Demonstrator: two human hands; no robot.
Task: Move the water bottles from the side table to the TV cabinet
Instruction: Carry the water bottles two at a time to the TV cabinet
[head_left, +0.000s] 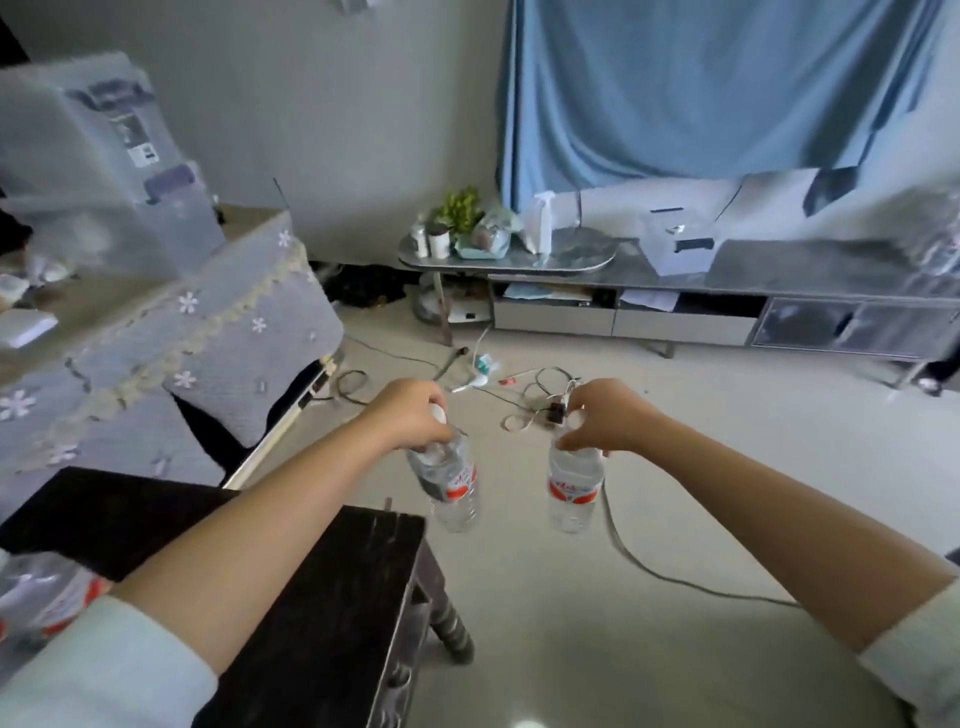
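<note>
My left hand (410, 415) grips the neck of a clear water bottle (449, 483) with a red and white label, which hangs tilted over the floor. My right hand (605, 415) holds a second bottle of the same kind (571, 491) by its top, hanging almost upright. Both bottles are in the air, past the dark wooden side table (322, 587) at the lower left. More labelled bottles (47, 597) lie at the left edge by that table. The grey TV cabinet (779, 280) stands along the far wall on the right.
Cables and small items (519, 395) are scattered on the pale floor between me and the cabinet. On the cabinet's left end stand a plant (460, 208), jars and a spray bottle (540, 218). A cloth-covered piece of furniture (171, 332) with plastic boxes stands at left. A blue curtain (701, 88) hangs behind.
</note>
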